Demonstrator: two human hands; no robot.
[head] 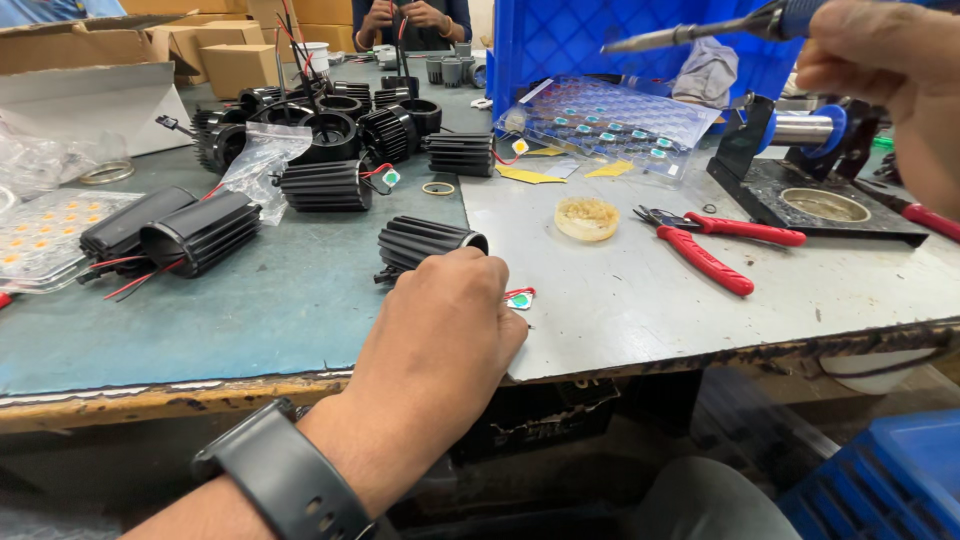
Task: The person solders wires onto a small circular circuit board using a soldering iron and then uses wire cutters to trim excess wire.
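Left hand (440,340): near, at 6 o'clock, resting on the desk (280,310); dark watch (285,480) on the wrist; fingers curled shut on a small round chip (520,298) with red wire; fingertips hidden, so exact grip hard to see.
Small round chip: at the fingertips, on the grey sheet (650,290), just right of the hand.
Black ribbed tube (425,243): lying on its side, just past the left hand, touching the knuckles or nearly so.
Red pliers (715,245): at 2 o'clock on the grey sheet, lying flat.
Little round tub (587,218): between tube and pliers, a bit farther.
Right hand (880,70): up at 1 o'clock, in the air, grip clenched around a soldering iron (700,32); metal tip pointing left.
Iron stand (810,190): black, under the right hand.
Clear tray (610,125): at 12 o'clock, many small chips inside.
More black ribbed tubes (330,125): piled at 11 o'clock.
Blue crate (570,40): far, behind the tray.
Another person's hands (405,15): farthest, at 12 o'clock.
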